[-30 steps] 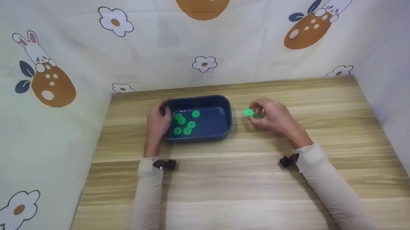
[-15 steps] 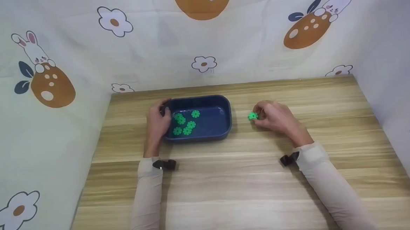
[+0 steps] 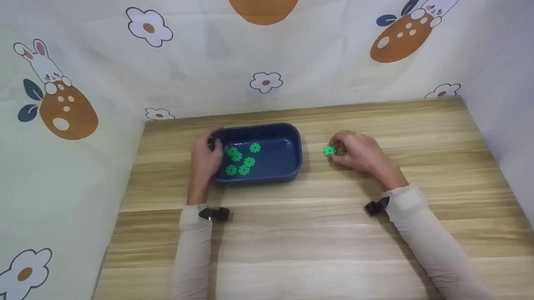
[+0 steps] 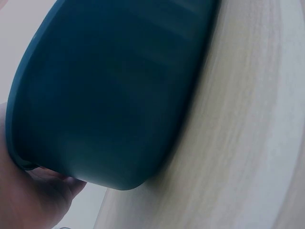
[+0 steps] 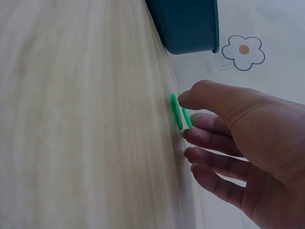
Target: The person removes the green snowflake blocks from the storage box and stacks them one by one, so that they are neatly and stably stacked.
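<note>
My left hand (image 3: pixel 207 157) grips the left end of a dark blue rectangular bin (image 3: pixel 277 179), thumb over its rim. In the left wrist view the bin's outer wall (image 4: pixel 109 95) fills much of the frame, the hand at its handle end. Several green notched snowflake discs (image 3: pixel 255 148) lie inside the bin, mostly toward its left. Right of the bin, my right hand (image 3: pixel 358 152) pinches green snowflake discs (image 3: pixel 329 151) between thumb and fingers. From the right wrist, two discs (image 5: pixel 177 112) show edge-on, side by side, close over the table; the other fingers are loosely bent.
The wood-grain table (image 3: pixel 300 258) runs back to a pale cloth wall (image 3: pixel 326 64) printed with rabbits and flowers, with cloth walls at both sides too. A black wrist camera (image 3: pixel 215 214) is strapped on each sleeve.
My right hand has shifted slightly right and toward me with the green discs, then stayed nearly still over the last half second. My left hand and the bin have not moved.
</note>
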`<state>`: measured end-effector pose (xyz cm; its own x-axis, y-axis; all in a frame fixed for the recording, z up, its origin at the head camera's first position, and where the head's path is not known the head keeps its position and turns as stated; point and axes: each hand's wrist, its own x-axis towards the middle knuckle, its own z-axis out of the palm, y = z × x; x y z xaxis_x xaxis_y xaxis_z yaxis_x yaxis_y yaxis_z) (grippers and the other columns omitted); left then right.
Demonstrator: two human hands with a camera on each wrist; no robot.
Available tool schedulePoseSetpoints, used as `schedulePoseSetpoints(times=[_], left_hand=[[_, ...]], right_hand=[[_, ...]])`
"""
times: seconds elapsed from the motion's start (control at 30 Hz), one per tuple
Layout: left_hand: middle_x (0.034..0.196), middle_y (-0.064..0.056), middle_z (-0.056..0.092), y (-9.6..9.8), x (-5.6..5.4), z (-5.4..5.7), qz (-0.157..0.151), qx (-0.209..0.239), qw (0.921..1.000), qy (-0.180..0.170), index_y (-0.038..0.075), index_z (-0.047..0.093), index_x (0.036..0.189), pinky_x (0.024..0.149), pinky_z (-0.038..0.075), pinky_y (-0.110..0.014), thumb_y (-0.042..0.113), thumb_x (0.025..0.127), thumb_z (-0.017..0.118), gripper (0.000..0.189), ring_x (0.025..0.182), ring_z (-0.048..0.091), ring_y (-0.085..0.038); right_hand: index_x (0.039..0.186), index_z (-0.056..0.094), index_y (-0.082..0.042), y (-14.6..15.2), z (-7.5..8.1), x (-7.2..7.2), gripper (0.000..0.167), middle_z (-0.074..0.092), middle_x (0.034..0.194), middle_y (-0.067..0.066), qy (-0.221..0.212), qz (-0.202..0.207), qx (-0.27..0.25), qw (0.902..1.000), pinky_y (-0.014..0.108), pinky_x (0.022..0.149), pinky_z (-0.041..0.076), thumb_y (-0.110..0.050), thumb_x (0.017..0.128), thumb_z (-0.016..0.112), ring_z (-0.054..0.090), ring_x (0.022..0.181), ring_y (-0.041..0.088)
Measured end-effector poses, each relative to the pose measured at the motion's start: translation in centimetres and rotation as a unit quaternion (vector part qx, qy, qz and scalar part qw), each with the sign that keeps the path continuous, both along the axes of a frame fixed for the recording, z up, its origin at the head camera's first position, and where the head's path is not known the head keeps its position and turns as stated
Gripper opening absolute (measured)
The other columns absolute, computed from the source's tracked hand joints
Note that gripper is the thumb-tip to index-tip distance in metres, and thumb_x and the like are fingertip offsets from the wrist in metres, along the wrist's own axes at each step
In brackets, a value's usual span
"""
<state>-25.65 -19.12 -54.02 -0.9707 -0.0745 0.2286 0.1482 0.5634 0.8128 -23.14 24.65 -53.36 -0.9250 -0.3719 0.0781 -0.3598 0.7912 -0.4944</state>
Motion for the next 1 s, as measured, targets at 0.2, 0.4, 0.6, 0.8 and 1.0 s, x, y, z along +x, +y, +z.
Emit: schedulePoseSetpoints(times=[0.2, 0.4, 0.6, 0.8, 1.0], left_hand=[[0.14, -0.018, 0.073, -0.05, -0.16, -0.05, -0.003, -0.002, 0.9999, 0.01, 0.004, 0.072, 0.137, 0.119, 0.051, -0.049, 0.001, 0.102, 0.059, 0.037, 0.135, 0.066, -0.035], [0.137, -0.018, 0.074, -0.03, -0.16, -0.01, -0.006, -0.006, 0.9997, 0.022, 0.003, 0.073, 0.135, 0.117, 0.053, -0.047, 0.0, 0.102, 0.06, 0.035, 0.133, 0.068, -0.033], [0.138, -0.018, 0.074, 0.02, -0.07, 0.11, -0.006, -0.005, 0.9998, 0.019, 0.004, 0.073, 0.136, 0.118, 0.053, -0.046, 0.0, 0.102, 0.06, 0.036, 0.133, 0.068, -0.032], [0.139, -0.017, 0.073, -0.01, -0.03, 0.09, -0.003, -0.006, 0.9999, 0.011, 0.006, 0.072, 0.137, 0.119, 0.052, -0.046, 0.002, 0.103, 0.06, 0.036, 0.135, 0.067, -0.032], [0.142, -0.017, 0.072, 0.01, 0.03, 0.16, -0.002, -0.006, 1.0, -0.003, 0.006, 0.071, 0.139, 0.121, 0.05, -0.047, 0.004, 0.103, 0.06, 0.038, 0.137, 0.065, -0.033]], right_hand=[[0.116, 0.077, -0.009, 0.02, -0.05, -0.01, 0.035, 0.077, 0.108, 0.007, -0.004, 0.001, -0.001, 1.0, 0.048, 0.086, 0.062, -0.032, 0.091, 0.084, 0.073, 0.098, 0.026], [0.117, 0.077, -0.008, 0.03, -0.14, -0.07, 0.036, 0.077, 0.108, 0.006, -0.008, 0.0, -0.004, 1.0, 0.048, 0.087, 0.062, -0.032, 0.091, 0.084, 0.074, 0.098, 0.026], [0.118, 0.076, -0.008, -0.03, -0.12, -0.1, 0.036, 0.076, 0.109, 0.007, -0.017, -0.002, -0.005, 0.9998, 0.048, 0.088, 0.062, -0.032, 0.092, 0.084, 0.073, 0.098, 0.026], [0.117, 0.076, -0.007, 0.04, -0.05, -0.11, 0.037, 0.076, 0.109, 0.007, -0.025, -0.005, -0.011, 0.9996, 0.048, 0.088, 0.062, -0.032, 0.092, 0.084, 0.074, 0.099, 0.026], [0.12, 0.076, -0.006, 0.36, -0.03, -0.18, 0.036, 0.077, 0.112, 0.009, -0.044, -0.002, -0.022, 0.9988, 0.047, 0.091, 0.063, -0.026, 0.091, 0.082, 0.074, 0.101, 0.026]])
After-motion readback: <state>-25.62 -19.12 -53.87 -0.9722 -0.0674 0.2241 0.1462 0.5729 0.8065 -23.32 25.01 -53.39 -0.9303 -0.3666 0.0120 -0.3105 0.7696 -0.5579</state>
